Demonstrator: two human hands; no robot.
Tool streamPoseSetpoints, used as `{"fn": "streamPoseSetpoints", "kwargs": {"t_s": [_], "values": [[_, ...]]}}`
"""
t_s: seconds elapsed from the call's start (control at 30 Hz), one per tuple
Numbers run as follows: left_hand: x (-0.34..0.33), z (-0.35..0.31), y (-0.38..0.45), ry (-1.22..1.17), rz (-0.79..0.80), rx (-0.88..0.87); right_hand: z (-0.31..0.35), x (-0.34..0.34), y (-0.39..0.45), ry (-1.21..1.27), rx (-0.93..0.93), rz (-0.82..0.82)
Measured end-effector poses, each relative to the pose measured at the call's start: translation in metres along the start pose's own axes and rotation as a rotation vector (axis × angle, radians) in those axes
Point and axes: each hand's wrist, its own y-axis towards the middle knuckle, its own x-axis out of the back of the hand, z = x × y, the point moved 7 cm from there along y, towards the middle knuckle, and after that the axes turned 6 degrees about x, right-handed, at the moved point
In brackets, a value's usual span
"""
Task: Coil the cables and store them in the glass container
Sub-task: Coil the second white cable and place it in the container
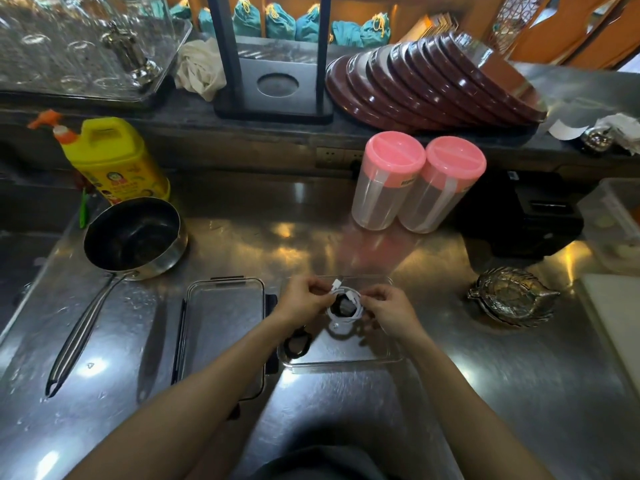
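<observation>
— How far along are you with the cables?

— Partway, I judge. My left hand [300, 299] and right hand [386, 308] both pinch a white cable [346, 303], already wound into a small ring, one grip on each side of it. A white plug end sticks up at twelve o'clock of the ring. I hold the ring over the glass container [381, 356], which sits open on the steel surface [346, 233] straight ahead of me.

— Anything stored yet?

— A black cable [297, 342] lies coiled at the container's seven o'clock corner, partly under my left wrist. Something dark also shows through the middle of the white ring; whether it is another cable I cannot tell. So one coil at least looks stored, the white one looks wound but not yet laid down, and the lid [221, 337] is off, lying just beside the container at nine o'clock.

— What is left, then?

— Tucking that loose plug end, setting the ring down, and probably closing the lid. I see no further loose cables on the surface.

— What is around you?

— A saucepan [133, 237] at ten o'clock, its long handle running toward me past the lid. A yellow bottle [116, 159] behind it. Two pink-capped jars [419, 185] at one o'clock, a metal leaf-shaped dish [510, 296] at three o'clock, stacked brown plates [433, 88] on the ledge beyond.

— Does any of it block you?

— No, all stand well apart from the container. Only the black coil takes up room inside.
</observation>
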Motion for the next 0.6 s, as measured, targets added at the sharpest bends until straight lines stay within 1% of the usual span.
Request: {"fn": "streamPoseSetpoints", "kwargs": {"t_s": [0.1,0.17,0.23,0.37,0.43,0.6], "values": [[-0.007,0.018,-0.004,0.186,-0.027,0.008,-0.02,-0.012,0.0,-0.049,-0.055,0.062],[-0.016,0.029,-0.007,0.3,0.007,0.022,-0.037,-0.013,0.002,-0.169,-0.094,0.059],[-0.024,0.038,-0.009,0.372,0.053,0.065,-0.046,-0.013,0.005,-0.326,-0.079,0.069],[-0.036,0.047,-0.011,0.469,0.099,0.107,-0.049,-0.019,0.005,-0.602,-0.018,0.122],[-0.041,0.048,-0.01,0.508,0.125,0.116,-0.05,-0.021,0.005,-0.671,-0.013,0.137],[-0.047,0.058,-0.002,0.492,0.142,0.181,-0.051,-0.025,0.008,-0.763,-0.017,0.117]]}}
